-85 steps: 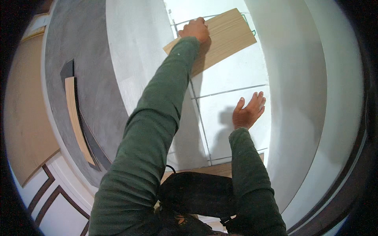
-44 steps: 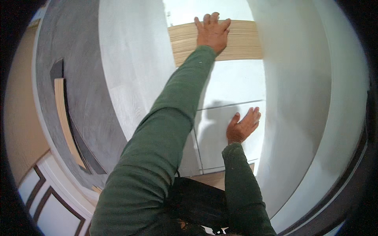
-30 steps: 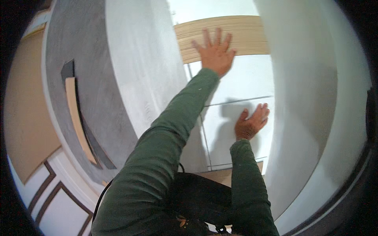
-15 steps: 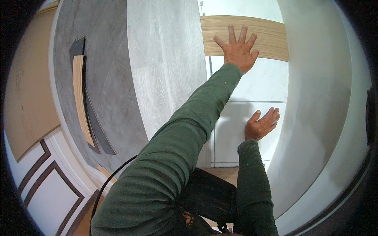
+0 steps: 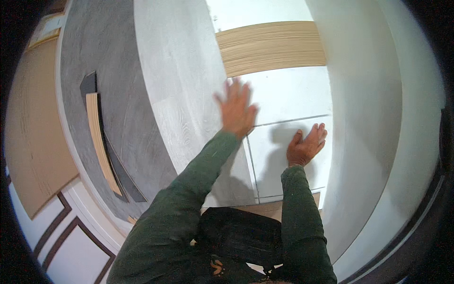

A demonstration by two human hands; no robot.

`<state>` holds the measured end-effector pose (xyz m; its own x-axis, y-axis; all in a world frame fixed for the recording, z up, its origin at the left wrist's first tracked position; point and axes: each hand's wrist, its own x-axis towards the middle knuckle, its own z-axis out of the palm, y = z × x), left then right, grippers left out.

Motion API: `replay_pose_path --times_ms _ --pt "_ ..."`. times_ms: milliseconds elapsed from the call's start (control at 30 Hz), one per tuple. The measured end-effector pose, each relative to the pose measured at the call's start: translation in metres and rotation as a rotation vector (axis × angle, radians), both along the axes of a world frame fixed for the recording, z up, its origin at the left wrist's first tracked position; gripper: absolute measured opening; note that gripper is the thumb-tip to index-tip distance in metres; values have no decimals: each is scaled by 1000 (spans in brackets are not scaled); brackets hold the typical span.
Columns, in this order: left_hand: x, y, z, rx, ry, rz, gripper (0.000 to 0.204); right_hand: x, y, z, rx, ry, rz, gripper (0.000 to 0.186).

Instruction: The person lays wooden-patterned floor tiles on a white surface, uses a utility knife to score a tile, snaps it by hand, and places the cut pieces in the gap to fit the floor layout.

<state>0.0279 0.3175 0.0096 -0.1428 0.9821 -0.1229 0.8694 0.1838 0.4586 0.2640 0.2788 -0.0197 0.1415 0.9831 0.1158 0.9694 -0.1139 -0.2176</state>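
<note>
Sleeves [image 5: 158,215] of dark green reach up from the lower edge of my head view, either side of a black bulk [image 5: 241,232] that I cannot name for sure. Nearer of the two bare hands I follow from here, the right hand [image 5: 306,146] lies over the white tiles [image 5: 283,97], thumb apart from the fingers and nothing held; I read it as a prop. A little farther out, the left hand [image 5: 236,111] is blurred, fingers spread wide with no grip on anything, above the seam where the pale grey plank [image 5: 177,92] meets the tiles; whether its palm touches down I cannot tell. Just beyond its fingertips the wood-look board [image 5: 274,47] lies flat across the tiles, left end by the plank, right end by the pale wall [image 5: 364,85]. I judge the step in hand to be laying that board and checking how it sits. As I see it, the next move calls for a flat palm if either end needs a nudge, or fingers under its near edge to lift it
</note>
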Motion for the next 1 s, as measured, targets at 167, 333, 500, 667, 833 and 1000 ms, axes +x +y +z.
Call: replay_pose_path --times_ms 167,333,500,667,833,1000 --pt "-40 -161 -15 -28 19 203 64 -4 -2 1 17 66 0 56" --pt "-37 -179 -12 -51 157 123 58 -9 4 12 -107 77 -67 54" --pt "-35 -178 -15 5 174 107 56 -4 0 6 -11 84 -45 54" --pt "-33 -180 -16 60 194 99 57 -4 -2 6 -17 94 -61 54" --pt "-32 -179 -14 40 203 104 59 -4 -4 6 -12 98 -60 54" --pt "-32 -175 -9 -65 174 138 62 -3 -8 7 22 96 -27 54"
